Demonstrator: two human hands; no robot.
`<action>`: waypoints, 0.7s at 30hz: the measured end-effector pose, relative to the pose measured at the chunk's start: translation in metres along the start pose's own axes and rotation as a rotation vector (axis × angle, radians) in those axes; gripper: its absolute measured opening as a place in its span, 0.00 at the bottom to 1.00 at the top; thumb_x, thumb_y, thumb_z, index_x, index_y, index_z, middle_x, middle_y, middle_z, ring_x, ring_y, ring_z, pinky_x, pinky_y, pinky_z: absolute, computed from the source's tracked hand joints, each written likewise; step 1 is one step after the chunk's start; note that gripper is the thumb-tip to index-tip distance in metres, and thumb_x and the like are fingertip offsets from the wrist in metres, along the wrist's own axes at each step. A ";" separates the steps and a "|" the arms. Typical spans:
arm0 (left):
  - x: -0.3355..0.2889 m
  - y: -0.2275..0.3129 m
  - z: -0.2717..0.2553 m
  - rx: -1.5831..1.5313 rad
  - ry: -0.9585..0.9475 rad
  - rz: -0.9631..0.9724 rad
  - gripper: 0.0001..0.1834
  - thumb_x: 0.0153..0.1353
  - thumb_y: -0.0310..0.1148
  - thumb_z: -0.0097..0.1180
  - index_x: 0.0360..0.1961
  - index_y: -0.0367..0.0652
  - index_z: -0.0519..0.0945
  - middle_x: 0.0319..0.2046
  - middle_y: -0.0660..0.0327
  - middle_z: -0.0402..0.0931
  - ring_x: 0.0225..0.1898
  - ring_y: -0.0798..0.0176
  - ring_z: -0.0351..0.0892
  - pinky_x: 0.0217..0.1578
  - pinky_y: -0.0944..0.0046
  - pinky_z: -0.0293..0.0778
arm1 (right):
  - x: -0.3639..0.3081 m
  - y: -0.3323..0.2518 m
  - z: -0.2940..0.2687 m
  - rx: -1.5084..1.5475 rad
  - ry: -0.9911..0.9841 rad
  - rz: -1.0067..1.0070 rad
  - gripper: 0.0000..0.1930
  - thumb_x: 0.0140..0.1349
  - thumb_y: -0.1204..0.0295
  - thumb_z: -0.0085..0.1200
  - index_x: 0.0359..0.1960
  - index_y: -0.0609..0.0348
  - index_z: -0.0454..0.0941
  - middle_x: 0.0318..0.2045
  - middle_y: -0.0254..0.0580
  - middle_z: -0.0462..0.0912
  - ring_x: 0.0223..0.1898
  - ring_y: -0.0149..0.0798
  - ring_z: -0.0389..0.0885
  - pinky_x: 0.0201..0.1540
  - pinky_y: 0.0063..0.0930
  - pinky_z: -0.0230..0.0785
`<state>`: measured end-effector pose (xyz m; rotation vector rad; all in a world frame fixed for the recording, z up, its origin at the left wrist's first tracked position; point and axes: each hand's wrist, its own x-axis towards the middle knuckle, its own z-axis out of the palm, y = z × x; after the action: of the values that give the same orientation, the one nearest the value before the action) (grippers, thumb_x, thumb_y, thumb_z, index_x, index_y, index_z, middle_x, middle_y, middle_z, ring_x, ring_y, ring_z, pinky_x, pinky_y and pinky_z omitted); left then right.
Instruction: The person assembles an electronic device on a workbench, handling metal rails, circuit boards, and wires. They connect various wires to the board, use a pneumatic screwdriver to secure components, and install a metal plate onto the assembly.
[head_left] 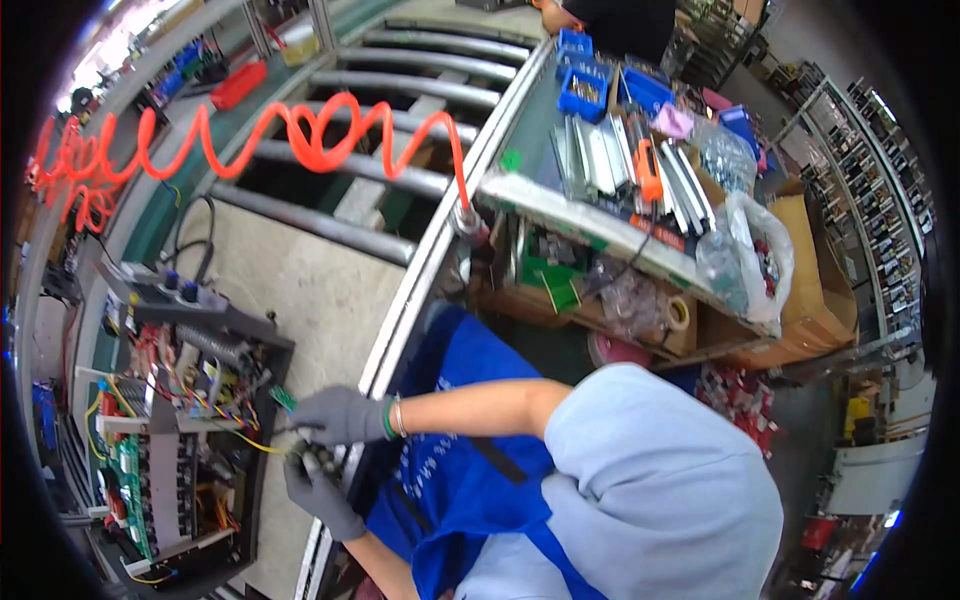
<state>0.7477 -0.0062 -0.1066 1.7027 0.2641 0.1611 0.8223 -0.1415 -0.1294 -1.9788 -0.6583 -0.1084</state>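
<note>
Grey-gloved hands (345, 416) (322, 492) close together, narrowly curled beside a yellow wire (264, 446), exact grip impossible to tell.

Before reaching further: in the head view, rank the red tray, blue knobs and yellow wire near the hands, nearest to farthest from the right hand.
1. Yellow wire: just left of the right hand.
2. Blue knobs: farther off, upper left.
3. Red tray: picture's top left.

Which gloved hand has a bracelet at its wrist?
The right gloved hand, upper in the picture: a pale bracelet circles that wrist; the left gloved hand shows none.
</note>
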 end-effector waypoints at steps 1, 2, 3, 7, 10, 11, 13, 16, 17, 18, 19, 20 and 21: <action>0.003 -0.006 -0.001 -0.023 -0.025 0.001 0.11 0.67 0.30 0.47 0.45 0.35 0.76 0.32 0.62 0.77 0.28 0.74 0.73 0.25 0.77 0.69 | 0.002 -0.002 -0.006 -0.007 -0.015 0.012 0.12 0.58 0.61 0.50 0.41 0.49 0.77 0.33 0.41 0.80 0.36 0.48 0.79 0.38 0.41 0.71; 0.003 -0.006 -0.003 -0.024 -0.045 -0.009 0.11 0.67 0.31 0.47 0.45 0.35 0.76 0.32 0.62 0.77 0.27 0.75 0.72 0.24 0.77 0.68 | 0.000 -0.005 -0.007 0.009 -0.032 0.031 0.12 0.58 0.62 0.50 0.41 0.49 0.77 0.33 0.41 0.80 0.36 0.48 0.79 0.38 0.41 0.71; 0.004 -0.005 0.001 -0.040 -0.019 0.018 0.11 0.66 0.27 0.46 0.45 0.34 0.76 0.29 0.60 0.77 0.23 0.75 0.71 0.22 0.77 0.68 | 0.001 -0.003 -0.009 0.033 -0.014 0.007 0.11 0.59 0.63 0.50 0.41 0.50 0.77 0.32 0.41 0.80 0.35 0.48 0.79 0.38 0.41 0.71; 0.003 -0.001 0.006 0.012 0.002 0.062 0.10 0.67 0.29 0.46 0.44 0.34 0.75 0.30 0.59 0.77 0.24 0.75 0.71 0.22 0.77 0.67 | 0.001 -0.002 -0.009 0.078 0.001 0.025 0.11 0.56 0.64 0.50 0.40 0.50 0.78 0.33 0.44 0.81 0.35 0.51 0.79 0.38 0.43 0.71; 0.001 -0.001 0.003 -0.022 -0.014 0.032 0.10 0.66 0.28 0.46 0.43 0.35 0.76 0.30 0.59 0.77 0.24 0.75 0.72 0.22 0.77 0.67 | 0.000 -0.001 -0.005 0.073 -0.022 0.031 0.12 0.57 0.65 0.52 0.42 0.50 0.78 0.33 0.42 0.81 0.35 0.48 0.80 0.38 0.40 0.71; 0.004 -0.005 -0.001 -0.034 -0.008 0.014 0.09 0.66 0.28 0.47 0.43 0.35 0.76 0.30 0.60 0.77 0.23 0.75 0.71 0.22 0.77 0.67 | 0.000 -0.001 -0.004 0.034 -0.023 0.023 0.13 0.57 0.64 0.52 0.43 0.50 0.78 0.34 0.42 0.81 0.35 0.48 0.80 0.39 0.39 0.72; 0.005 -0.002 -0.001 -0.013 0.020 -0.024 0.09 0.64 0.26 0.47 0.41 0.35 0.77 0.29 0.60 0.78 0.23 0.74 0.72 0.22 0.77 0.67 | -0.001 0.012 0.009 0.011 0.038 -0.022 0.15 0.57 0.61 0.53 0.45 0.49 0.78 0.37 0.42 0.82 0.37 0.49 0.80 0.41 0.37 0.72; 0.008 -0.007 -0.005 0.034 0.000 0.020 0.09 0.62 0.25 0.48 0.40 0.35 0.78 0.30 0.59 0.79 0.26 0.71 0.76 0.26 0.73 0.71 | -0.003 0.018 0.010 0.083 0.085 -0.033 0.16 0.60 0.58 0.53 0.46 0.52 0.79 0.40 0.45 0.82 0.41 0.47 0.81 0.44 0.36 0.74; 0.006 -0.004 -0.005 0.020 -0.003 0.034 0.09 0.62 0.25 0.48 0.40 0.35 0.78 0.31 0.59 0.79 0.28 0.71 0.77 0.27 0.73 0.71 | 0.000 0.011 0.003 0.105 0.005 0.028 0.14 0.61 0.62 0.53 0.45 0.53 0.79 0.38 0.45 0.82 0.39 0.47 0.81 0.43 0.35 0.74; 0.004 -0.002 -0.004 -0.001 -0.006 0.060 0.09 0.63 0.25 0.47 0.40 0.35 0.78 0.32 0.58 0.79 0.29 0.71 0.77 0.29 0.73 0.72 | 0.001 0.011 0.003 0.110 0.022 -0.011 0.13 0.60 0.65 0.54 0.45 0.54 0.79 0.36 0.45 0.82 0.38 0.46 0.81 0.41 0.34 0.74; 0.004 -0.002 -0.005 -0.022 -0.006 0.023 0.09 0.64 0.26 0.48 0.42 0.35 0.77 0.31 0.60 0.78 0.28 0.72 0.75 0.28 0.74 0.71 | 0.002 0.001 -0.004 0.092 0.043 -0.032 0.13 0.59 0.66 0.55 0.44 0.56 0.79 0.34 0.45 0.81 0.35 0.44 0.81 0.39 0.33 0.73; 0.005 -0.001 -0.005 -0.049 -0.027 -0.002 0.10 0.65 0.27 0.48 0.44 0.34 0.76 0.31 0.61 0.76 0.27 0.74 0.73 0.27 0.75 0.70 | 0.003 0.000 -0.005 0.182 0.060 0.021 0.12 0.57 0.67 0.53 0.42 0.55 0.79 0.36 0.46 0.81 0.35 0.50 0.80 0.39 0.37 0.73; 0.004 -0.002 -0.008 -0.121 -0.027 -0.027 0.11 0.66 0.29 0.49 0.45 0.34 0.75 0.32 0.60 0.76 0.28 0.73 0.74 0.28 0.75 0.70 | 0.004 -0.001 -0.005 0.226 0.119 0.048 0.14 0.57 0.68 0.54 0.45 0.56 0.79 0.33 0.44 0.81 0.30 0.40 0.80 0.35 0.31 0.72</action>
<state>0.7490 0.0026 -0.1072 1.5790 0.2521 0.1315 0.8266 -0.1440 -0.1243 -1.7547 -0.5213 -0.1165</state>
